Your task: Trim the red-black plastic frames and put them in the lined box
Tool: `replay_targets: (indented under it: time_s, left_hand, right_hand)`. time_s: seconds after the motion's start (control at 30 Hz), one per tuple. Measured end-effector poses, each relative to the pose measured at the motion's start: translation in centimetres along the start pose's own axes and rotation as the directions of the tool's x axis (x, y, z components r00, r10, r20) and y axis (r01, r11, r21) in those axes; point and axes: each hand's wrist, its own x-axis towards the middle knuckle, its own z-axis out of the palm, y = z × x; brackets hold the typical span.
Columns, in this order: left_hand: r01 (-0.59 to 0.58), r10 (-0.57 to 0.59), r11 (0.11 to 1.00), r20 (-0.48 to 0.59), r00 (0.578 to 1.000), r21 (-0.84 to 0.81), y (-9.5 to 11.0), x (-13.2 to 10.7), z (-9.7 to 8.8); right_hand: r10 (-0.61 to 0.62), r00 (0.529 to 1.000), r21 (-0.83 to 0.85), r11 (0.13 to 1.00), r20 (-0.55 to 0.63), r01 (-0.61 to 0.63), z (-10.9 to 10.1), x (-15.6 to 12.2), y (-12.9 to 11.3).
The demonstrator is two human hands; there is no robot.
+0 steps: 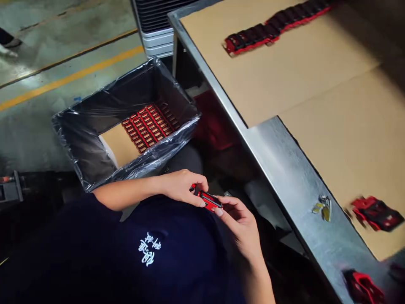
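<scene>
A small red-and-black part (210, 201), oblong and plastic-looking, is held between my two hands in front of my dark shirt. My left hand (182, 185) pinches its left end between thumb and fingers. At the opposite end, the thumb and fingertips of my right hand (241, 219) close on the part. A bit of red and black shows above my left thumb; its exact shape is partly hidden by the fingers. The kind of part cannot be made out.
Rows of red-and-black parts (147, 126) lie on cardboard (118, 143) inside a plastic-lined box (126, 90). The metal-edged table (268, 143) at right carries a long row of similar parts (253, 38), a blurred group (378, 213) and small metal pieces (323, 207).
</scene>
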Motion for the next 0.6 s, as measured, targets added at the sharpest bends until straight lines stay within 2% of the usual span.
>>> replay_targets:
  time_s: [0.13,0.23,0.27,0.33,0.37,0.4,0.43,0.47,0.5,0.53,0.6]
  left_hand:
    - [-0.030,0.026,0.994,0.038,0.999,0.108,-0.6,-2.2,-1.6]
    - [-0.038,0.035,0.978,0.021,0.999,0.203,-1.1,-4.1,-3.1]
    - [-0.040,0.045,0.975,-0.019,0.999,0.220,-1.3,-4.9,-4.0]
    - [-0.041,0.087,0.975,-0.204,0.975,0.219,-2.1,-6.3,-6.8]
    - [-0.030,0.099,0.979,-0.348,0.932,0.201,-2.8,-7.0,-8.6]
    - [-0.009,0.092,0.987,-0.525,0.846,0.160,-3.8,-7.6,-10.8]
    - [0.016,0.055,0.995,-0.664,0.746,0.100,-5.2,-8.1,-13.1]
    - [0.052,-0.010,0.998,-0.788,0.616,0.028,-6.9,-8.6,-15.5]
    - [0.102,-0.105,0.993,-0.854,0.510,-0.061,-9.0,-9.0,-17.9]
    - [0.160,-0.208,0.975,-0.882,0.423,-0.153,-11.2,-9.3,-20.0]
    - [0.342,-0.405,0.890,-0.869,0.284,-0.303,-15.8,-10.0,-22.9]
  right_hand:
    - [-0.054,0.996,-0.080,0.995,0.076,0.060,2.9,1.8,-0.7]
    - [-0.111,0.985,-0.126,0.984,0.133,0.128,5.6,2.8,-1.1]
    - [-0.131,0.981,-0.132,0.980,0.141,0.150,6.3,3.1,-1.2]
    - [-0.164,0.979,-0.151,0.972,0.123,0.182,7.1,3.6,-0.8]
    - [-0.171,0.980,-0.168,0.968,0.098,0.186,7.1,3.8,-0.4]
    - [-0.168,0.984,-0.190,0.966,0.064,0.177,6.9,4.1,0.2]
    - [-0.155,0.988,-0.214,0.964,0.021,0.156,6.5,4.4,1.1]
    - [-0.134,0.991,-0.240,0.963,-0.028,0.123,5.8,4.7,2.1]
    - [-0.105,0.991,-0.268,0.960,-0.085,0.078,4.9,5.1,3.3]
    - [-0.074,0.987,-0.297,0.954,-0.143,0.029,3.9,5.4,4.6]
    - [-0.036,0.963,-0.358,0.932,-0.268,-0.065,1.4,6.0,7.4]
